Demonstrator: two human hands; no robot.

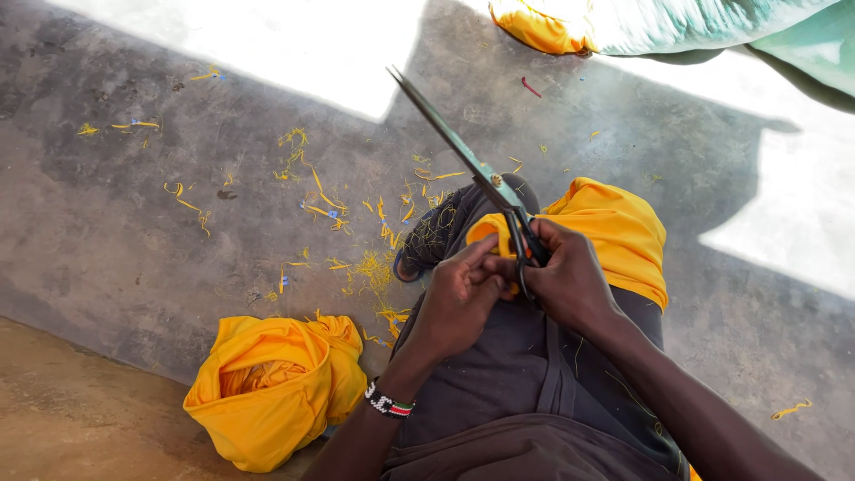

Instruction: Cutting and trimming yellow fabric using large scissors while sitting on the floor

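Concrete floor; hands (517, 285) clasp scissors (481, 174) over cloth (614, 227).

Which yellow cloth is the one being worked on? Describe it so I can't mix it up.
Start from the person's lap in dark clothing, at the middle. The yellow cloth draped over the knee is the one: the left hand pinches its edge while the right hand holds long scissors. The other yellow bundle lies untouched on the floor.
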